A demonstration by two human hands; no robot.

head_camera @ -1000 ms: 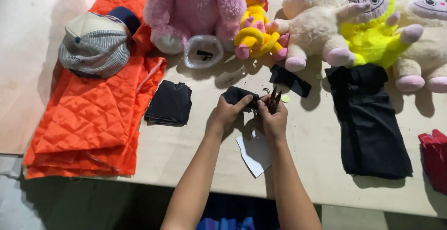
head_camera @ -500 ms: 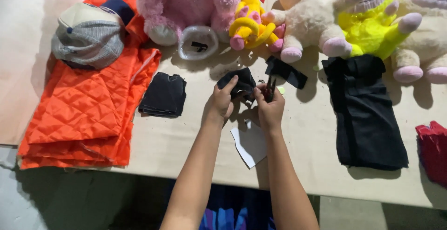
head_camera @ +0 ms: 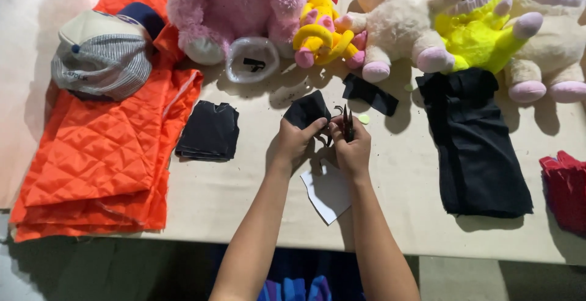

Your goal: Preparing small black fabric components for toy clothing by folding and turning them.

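Observation:
My left hand (head_camera: pixel 294 143) pinches a small piece of black fabric (head_camera: pixel 307 109) and holds it up over the table. My right hand (head_camera: pixel 352 147) is closed around small dark scissors (head_camera: pixel 347 121), whose points stick up right beside that fabric. Both hands are close together above the middle of the pale table (head_camera: pixel 232 197). A white paper cut-out (head_camera: pixel 329 194) lies on the table just under my wrists.
Orange quilted fabric (head_camera: pixel 104 148) with a cap (head_camera: pixel 101 54) lies at left. A folded black piece (head_camera: pixel 209 130) sits beside it, another black scrap (head_camera: pixel 369 93) and long black cloth (head_camera: pixel 476 142) at right. Plush toys (head_camera: pixel 238 8) line the back edge. Red fabric (head_camera: pixel 564 188) is far right.
My hands stay together on the black piece and scissors. The view has shifted slightly, and the fabric piece is turned a little in my left hand.

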